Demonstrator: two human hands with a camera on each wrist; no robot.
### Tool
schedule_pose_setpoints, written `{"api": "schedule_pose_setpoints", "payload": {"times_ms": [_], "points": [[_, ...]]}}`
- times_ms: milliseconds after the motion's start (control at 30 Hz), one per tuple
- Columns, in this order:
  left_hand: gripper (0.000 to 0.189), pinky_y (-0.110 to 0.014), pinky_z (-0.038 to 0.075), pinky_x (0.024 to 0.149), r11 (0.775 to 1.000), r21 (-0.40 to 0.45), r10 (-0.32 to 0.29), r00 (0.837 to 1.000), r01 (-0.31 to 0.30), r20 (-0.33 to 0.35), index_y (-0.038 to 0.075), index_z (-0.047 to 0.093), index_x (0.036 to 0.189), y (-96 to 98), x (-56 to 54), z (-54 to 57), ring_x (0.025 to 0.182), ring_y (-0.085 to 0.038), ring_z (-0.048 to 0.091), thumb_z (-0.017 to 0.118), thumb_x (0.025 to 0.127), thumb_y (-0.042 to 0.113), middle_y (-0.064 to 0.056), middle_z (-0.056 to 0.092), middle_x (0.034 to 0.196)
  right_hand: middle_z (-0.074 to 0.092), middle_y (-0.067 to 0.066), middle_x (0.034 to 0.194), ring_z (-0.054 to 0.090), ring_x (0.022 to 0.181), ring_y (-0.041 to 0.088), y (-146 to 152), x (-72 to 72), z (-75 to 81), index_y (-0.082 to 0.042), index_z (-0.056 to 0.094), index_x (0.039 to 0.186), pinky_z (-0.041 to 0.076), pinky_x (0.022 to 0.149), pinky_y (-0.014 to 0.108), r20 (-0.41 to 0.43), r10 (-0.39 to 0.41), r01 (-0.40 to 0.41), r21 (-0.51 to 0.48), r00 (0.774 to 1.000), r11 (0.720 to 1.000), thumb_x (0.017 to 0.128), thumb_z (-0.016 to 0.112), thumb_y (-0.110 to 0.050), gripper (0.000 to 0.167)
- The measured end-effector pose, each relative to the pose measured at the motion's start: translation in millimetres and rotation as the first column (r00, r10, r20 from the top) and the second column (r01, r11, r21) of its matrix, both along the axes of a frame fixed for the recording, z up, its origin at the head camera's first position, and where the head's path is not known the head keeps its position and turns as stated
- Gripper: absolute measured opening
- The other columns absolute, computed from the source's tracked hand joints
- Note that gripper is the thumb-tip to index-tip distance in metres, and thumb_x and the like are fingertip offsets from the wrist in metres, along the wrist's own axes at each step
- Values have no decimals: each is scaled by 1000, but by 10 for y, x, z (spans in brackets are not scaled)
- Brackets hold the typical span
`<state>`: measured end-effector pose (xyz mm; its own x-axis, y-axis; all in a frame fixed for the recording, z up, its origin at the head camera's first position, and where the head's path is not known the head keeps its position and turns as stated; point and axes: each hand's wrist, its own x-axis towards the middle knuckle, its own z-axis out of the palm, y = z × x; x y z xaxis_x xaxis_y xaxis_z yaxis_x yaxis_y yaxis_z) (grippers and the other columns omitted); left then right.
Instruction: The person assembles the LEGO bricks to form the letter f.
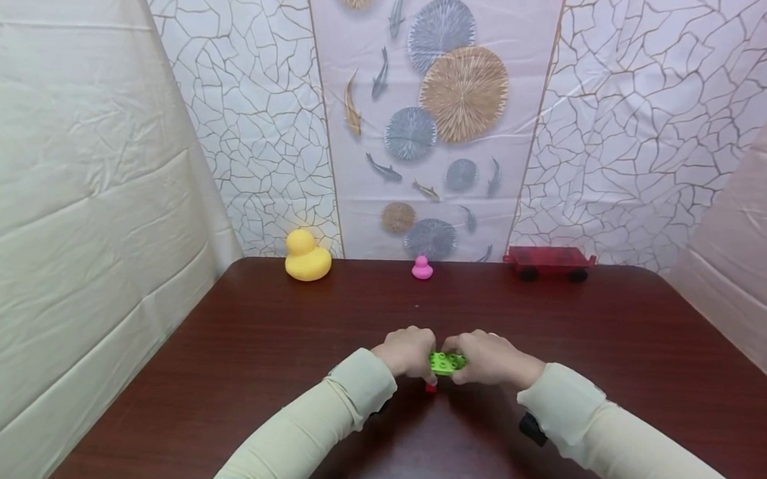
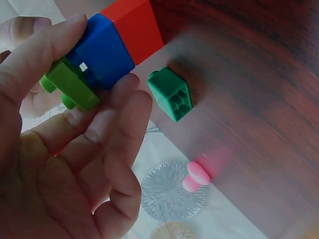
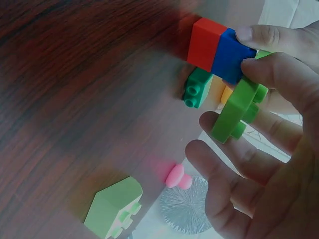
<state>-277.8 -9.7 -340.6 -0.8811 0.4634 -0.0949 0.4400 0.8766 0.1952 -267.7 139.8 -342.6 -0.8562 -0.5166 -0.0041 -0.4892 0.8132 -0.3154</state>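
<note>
In the head view, my left hand and right hand meet over the middle of the table. Between them is a stack of toy building bricks: a flat light green brick on top, a blue brick under it, and a red brick lowest. With thumb and fingers, the left hand holds the stack at the blue brick. The right hand pinches the light green brick by its overhanging end. A dark green brick lies on the table close by; the hands hide it in the head view.
A pale green sloped brick lies on the table beyond the right hand. Along the back edge stand a yellow duck, a small pink duck and a red toy wagon. Patterned cloth hangs behind the table.
</note>
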Motion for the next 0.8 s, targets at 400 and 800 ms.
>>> {"api": "schedule_pose_setpoints", "payload": {"times_ms": [400, 800], "points": [[29, -29, 37, 48, 1000, 22, -1, 1000, 2, -16, 16, 55, 67, -8, -49, -50, 56, -11, 46, 80, 58, 29, 5, 50, 61, 51, -7, 70, 45, 60, 12, -103, -10, 29, -15, 62, 94, 37, 49, 31, -17, 20, -19, 67, 1000, 998, 69, 70, -18, 27], [29, -28, 38, 47, 997, 73, -7, 1000, 6, 13, 13, 56, 70, -33, -54, -70, 55, -11, 46, 80, 60, 26, 4, 51, 62, 58, -5, 71, 48, 60, 10, -168, -34, 83, -8, 65, 86, 43, 57, 26, 6, 141, -141, 18, 990, 990, 68, 74, -10, 20]]}}
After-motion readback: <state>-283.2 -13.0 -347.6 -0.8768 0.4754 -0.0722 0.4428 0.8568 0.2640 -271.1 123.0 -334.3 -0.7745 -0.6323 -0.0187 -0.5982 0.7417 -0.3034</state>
